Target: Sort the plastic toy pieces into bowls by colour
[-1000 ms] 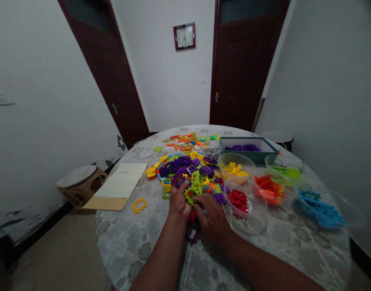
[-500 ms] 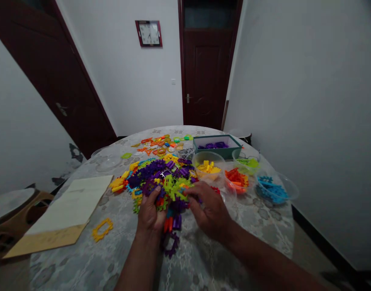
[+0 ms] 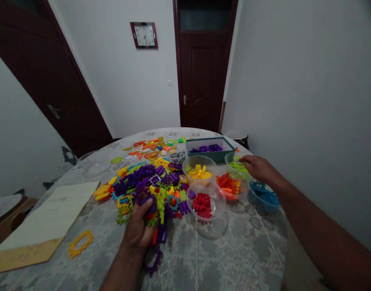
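My left hand (image 3: 140,228) is closed around a bunch of plastic building pieces, with its thumb over a purple notched piece (image 3: 142,198). Bright green pieces (image 3: 161,204) stick out on the right of the bunch. My right hand (image 3: 262,169) reaches over the clear bowl of green pieces (image 3: 237,165). Its fingers are drawn together at the bowl's right rim, and whatever they hold is too small to make out. In front of my left hand spreads a mixed heap of building pieces (image 3: 137,178), mostly purple on top.
Clear bowls hold yellow pieces (image 3: 200,173), orange pieces (image 3: 227,186), red pieces (image 3: 202,205) and blue pieces (image 3: 265,196). Behind them stands a green-sided box (image 3: 227,155) with purple pieces. A yellow frame piece (image 3: 80,243) and a paper-topped folder (image 3: 49,218) lie left.
My right hand has moved from the bunch in my left hand out to the green bowl at the right. My left hand keeps hold of its pieces. The view has shifted right.
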Available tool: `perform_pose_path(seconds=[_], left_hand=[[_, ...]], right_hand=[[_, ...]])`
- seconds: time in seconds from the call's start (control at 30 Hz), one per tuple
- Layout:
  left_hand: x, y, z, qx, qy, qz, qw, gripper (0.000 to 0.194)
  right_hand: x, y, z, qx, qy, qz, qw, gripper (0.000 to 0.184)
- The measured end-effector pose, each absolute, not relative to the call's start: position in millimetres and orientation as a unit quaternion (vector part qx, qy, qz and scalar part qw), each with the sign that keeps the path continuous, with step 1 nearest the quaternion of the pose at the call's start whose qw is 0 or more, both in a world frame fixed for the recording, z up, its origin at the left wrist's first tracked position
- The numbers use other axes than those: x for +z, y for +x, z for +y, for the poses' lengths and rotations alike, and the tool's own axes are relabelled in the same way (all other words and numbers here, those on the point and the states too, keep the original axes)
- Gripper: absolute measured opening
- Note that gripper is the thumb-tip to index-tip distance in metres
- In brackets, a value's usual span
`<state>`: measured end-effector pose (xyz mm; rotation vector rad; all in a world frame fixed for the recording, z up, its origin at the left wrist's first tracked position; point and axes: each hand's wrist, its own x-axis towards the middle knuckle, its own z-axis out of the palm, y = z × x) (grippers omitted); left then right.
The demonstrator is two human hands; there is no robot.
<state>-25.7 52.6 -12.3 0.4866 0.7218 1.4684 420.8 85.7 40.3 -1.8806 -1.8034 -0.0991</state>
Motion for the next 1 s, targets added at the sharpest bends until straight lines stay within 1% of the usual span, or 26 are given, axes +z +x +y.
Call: perform_pose_path(seconds=[0.2, 0.33, 0.43, 0.57, 0.63, 0.73, 0.83, 1.0], left_hand=[[-15.1, -29.5, 53.9, 0.65, 0.185, 0.379, 0.632, 0.05], [-12.3, -30.7, 53.1, 0.642, 0.181, 0.419, 0.616, 0.047], [-8.4, -28.6, 50.4, 0.642, 0.185, 0.414, 0.618, 0.051], [-7.9, -23.8, 46.5, 0.638, 0.204, 0.387, 0.633, 0.055], [-11.2, -22.9, 46.9, 0.636, 0.22, 0.375, 0.638, 0.056], [-16.9, -21.8, 47.8, 0.644, 0.241, 0.358, 0.632, 0.06], [-21.0, -18.2, 46.9, 0.647, 0.262, 0.346, 0.627, 0.06], [-21.2, -8.7, 42.8, 0.653, 0.28, 0.325, 0.624, 0.055]], right_hand=[[35.3, 450.8, 91.4, -0.058, -0.705, -0.651, 0.277, 0.039], [49.1, 439.4, 71.6, -0.082, -0.655, -0.684, 0.312, 0.037], [60.8, 406.6, 45.2, -0.063, -0.601, -0.715, 0.352, 0.036], [64.0, 347.1, 4.1, 0.013, -0.514, -0.758, 0.401, 0.034], [58.6, 317.0, -13.6, 0.049, -0.468, -0.78, 0.412, 0.037], [45.4, 272.4, -32.2, 0.086, -0.408, -0.81, 0.412, 0.044], [30.9, 231.9, -39.7, 0.11, -0.369, -0.834, 0.394, 0.049], [12.6, 184.7, -34.7, 0.118, -0.385, -0.835, 0.375, 0.051]])
